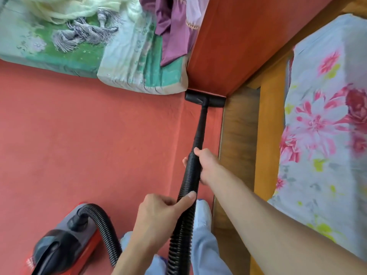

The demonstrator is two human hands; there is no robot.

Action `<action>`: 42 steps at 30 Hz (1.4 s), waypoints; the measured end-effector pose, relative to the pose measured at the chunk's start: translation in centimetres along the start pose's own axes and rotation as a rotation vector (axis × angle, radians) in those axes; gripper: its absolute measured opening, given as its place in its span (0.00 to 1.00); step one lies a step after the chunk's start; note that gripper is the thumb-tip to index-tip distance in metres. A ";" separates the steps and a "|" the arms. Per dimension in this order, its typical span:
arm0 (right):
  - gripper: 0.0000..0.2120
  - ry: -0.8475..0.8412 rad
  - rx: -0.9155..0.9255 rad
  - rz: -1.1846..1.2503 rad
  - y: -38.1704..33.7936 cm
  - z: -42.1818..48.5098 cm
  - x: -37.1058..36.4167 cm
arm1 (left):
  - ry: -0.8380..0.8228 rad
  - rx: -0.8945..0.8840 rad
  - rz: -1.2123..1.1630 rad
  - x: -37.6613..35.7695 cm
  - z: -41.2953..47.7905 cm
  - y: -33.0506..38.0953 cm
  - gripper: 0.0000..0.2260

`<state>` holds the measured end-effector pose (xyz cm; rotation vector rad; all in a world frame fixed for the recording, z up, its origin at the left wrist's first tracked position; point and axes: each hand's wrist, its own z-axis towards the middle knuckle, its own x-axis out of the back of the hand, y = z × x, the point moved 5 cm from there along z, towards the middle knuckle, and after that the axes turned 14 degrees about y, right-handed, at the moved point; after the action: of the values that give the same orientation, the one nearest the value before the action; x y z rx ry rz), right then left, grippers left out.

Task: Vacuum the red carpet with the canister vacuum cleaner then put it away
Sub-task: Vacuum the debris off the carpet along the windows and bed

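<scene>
**Floor nozzle at carpet edge, both hands on hose**

Nearest the camera, at lower left, the canister vacuum cleaner (65, 243) is seen resting on the red carpet (79, 135); its body is red and grey with a black handle. A ribbed black hose (186, 195) is seen arching out of the canister's top and rising through the middle of the frame. Pale blue trouser legs (206, 245) and a white-socked foot (203, 210) are visible behind the hose.

The left hand (158, 213) is closed around the lower hose, with the thumb laid along the ribs. The right hand (204, 165) is closed around the hose further up, just where the ribbing meets the rigid black wand (201, 126); the bare forearm comes in from the lower right.

The wand is angled down and away to the black floor nozzle (204, 99), which lies flat on the carpet, pressed against the base of a red-orange cabinet panel (238, 42). Just left of the nozzle, folded green-and-white bedding (143, 62) is seen lying on the carpet, with purple fabric (172, 26) hanging above it.

To the right, a strip of brown wood floor (238, 135) borders the carpet, then a yellow-brown wooden bed frame (270, 126) carrying a floral sheet (327, 116).
</scene>
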<state>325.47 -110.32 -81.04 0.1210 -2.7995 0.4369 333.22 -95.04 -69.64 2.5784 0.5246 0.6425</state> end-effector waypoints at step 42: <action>0.09 -0.052 0.061 -0.114 -1.6 -2.3 2.1 | -0.182 0.092 -0.287 -2.1 -4.2 -1.3 0.21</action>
<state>324.36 -111.21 -77.80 0.3078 -2.8132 0.4985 329.01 -93.55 -67.64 2.5432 0.8579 0.2892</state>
